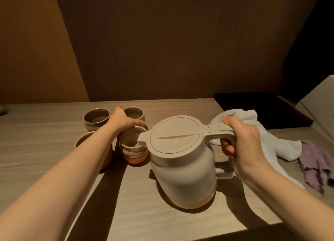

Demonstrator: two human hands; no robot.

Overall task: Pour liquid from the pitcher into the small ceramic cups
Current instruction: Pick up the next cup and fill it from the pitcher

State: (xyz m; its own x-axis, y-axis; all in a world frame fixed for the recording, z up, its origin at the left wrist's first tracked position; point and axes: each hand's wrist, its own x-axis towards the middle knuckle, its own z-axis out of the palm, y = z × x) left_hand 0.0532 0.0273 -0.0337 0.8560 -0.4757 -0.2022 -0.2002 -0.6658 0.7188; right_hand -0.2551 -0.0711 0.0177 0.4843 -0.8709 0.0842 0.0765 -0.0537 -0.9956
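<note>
Right hand (245, 143) is wrapped round the handle (223, 135) of the pitcher (184, 166): fingers curled through the loop, thumb lying along the top of the handle toward the lid hinge. Full grip, nothing loose.

Pitcher is at centre, near side of the table (45, 132), lid (178, 134) closed, tipped slightly left. Spout (142, 138) hangs over the rim of the near-right cup (132, 148). Can't tell if the base is on the table or just lifted. No visible stream at the spout.

Left hand (122, 120) reaches in among the cups. Thumb points far, toward the gap between the two far cups; fingers spread right, over the near side of the far-right cup (134, 113) and the far rim of the near-right cup. Mostly open, fingers only lightly bent. Can't tell whether it actually pinches either cup or just rests on them.

Four cups in a tight square, left of the pitcher: far-left cup (96, 118), far-right, near-left cup (85, 143) (mostly hidden under the left forearm), near-right. All upright. Contents not readable in this light.

Right of the pitcher: white towel (256, 132) crumpled behind the right hand, purple cloth (318, 165) just beside it near the right edge. Dark tray (262, 110) at far right.
</note>
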